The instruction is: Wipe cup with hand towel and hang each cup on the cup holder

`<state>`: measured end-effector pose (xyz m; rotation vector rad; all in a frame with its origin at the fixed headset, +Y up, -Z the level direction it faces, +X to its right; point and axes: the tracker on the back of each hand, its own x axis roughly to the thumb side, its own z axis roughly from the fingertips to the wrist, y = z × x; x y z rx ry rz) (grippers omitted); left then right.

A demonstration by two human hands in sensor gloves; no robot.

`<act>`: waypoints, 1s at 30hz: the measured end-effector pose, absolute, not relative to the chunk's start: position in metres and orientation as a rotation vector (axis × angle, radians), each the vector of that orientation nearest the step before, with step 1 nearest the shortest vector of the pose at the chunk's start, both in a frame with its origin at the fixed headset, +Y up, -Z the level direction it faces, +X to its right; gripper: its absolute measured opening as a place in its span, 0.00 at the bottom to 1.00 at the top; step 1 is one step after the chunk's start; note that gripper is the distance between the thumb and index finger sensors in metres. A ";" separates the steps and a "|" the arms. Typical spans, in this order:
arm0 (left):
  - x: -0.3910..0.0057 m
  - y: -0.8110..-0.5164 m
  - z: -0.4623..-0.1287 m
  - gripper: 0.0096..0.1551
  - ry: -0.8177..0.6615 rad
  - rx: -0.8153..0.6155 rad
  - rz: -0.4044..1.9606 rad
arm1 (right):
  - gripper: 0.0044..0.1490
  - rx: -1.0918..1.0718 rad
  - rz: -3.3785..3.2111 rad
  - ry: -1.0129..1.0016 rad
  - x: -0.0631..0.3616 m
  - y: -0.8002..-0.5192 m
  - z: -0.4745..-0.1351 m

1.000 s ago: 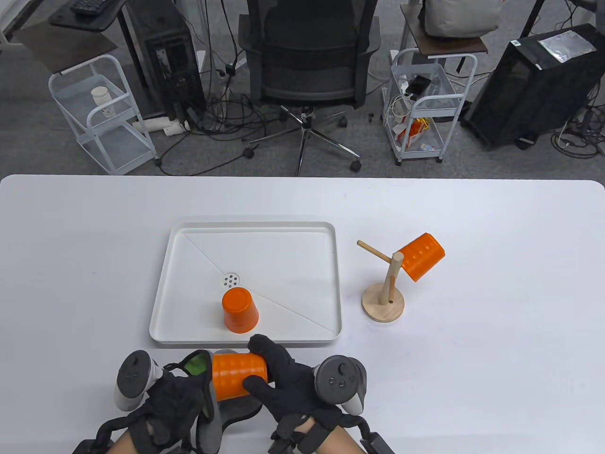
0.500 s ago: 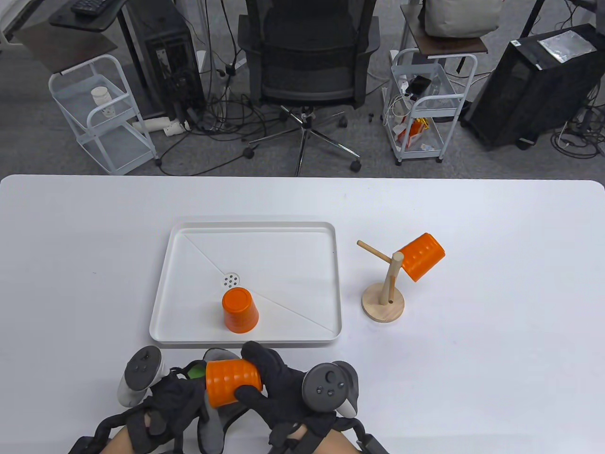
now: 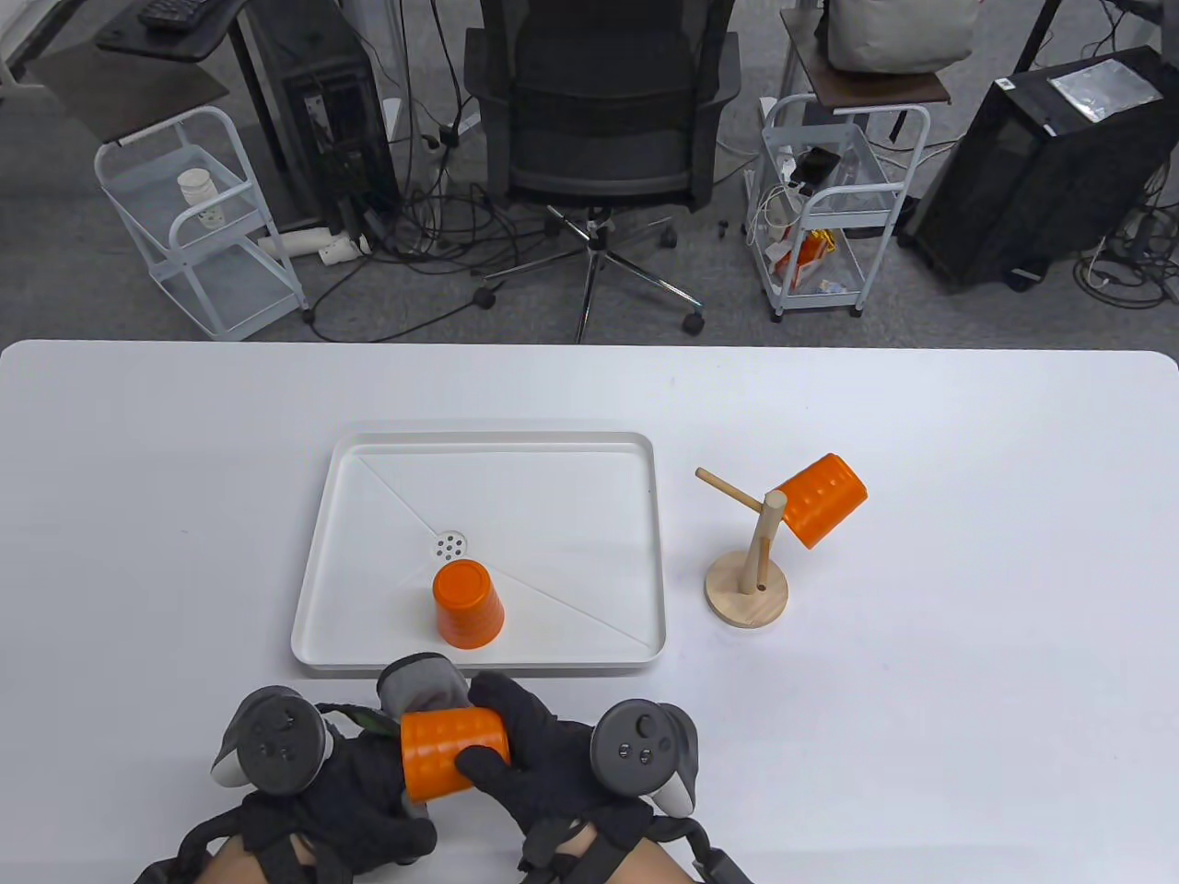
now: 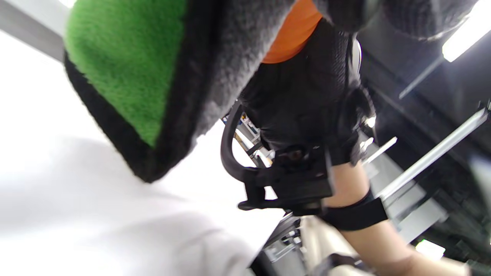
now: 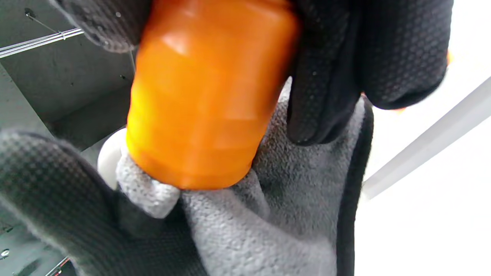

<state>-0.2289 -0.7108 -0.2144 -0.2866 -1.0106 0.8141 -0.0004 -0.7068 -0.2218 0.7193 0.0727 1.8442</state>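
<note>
On the table (image 3: pixel 921 700) near the tray (image 3: pixel 368 479), my left hand (image 3: pixel 341 801) bunches the towel (image 3: pixel 419 681) against the cup (image 3: pixel 451 755) my right hand (image 3: pixel 534 746) grips. A hard twist could pop the smooth cup loose.

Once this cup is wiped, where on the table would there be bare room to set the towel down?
Bare table lies right of the cup holder, and more left of the tray. The tray's far half is free, above its upturned cup. It is crowded at the near edge, where both hands work the held cup and towel.
</note>
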 end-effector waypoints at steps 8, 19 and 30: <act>-0.228 -0.706 -0.210 0.50 -1.030 -0.173 0.742 | 0.53 0.732 1.833 0.070 -0.001 -0.706 -0.221; -0.230 -0.728 -0.223 0.49 -0.938 -0.438 1.161 | 0.53 0.780 1.902 0.014 -0.003 -0.706 -0.219; -0.232 -0.734 -0.228 0.47 -0.914 -0.500 1.225 | 0.53 0.799 1.932 0.001 -0.005 -0.706 -0.217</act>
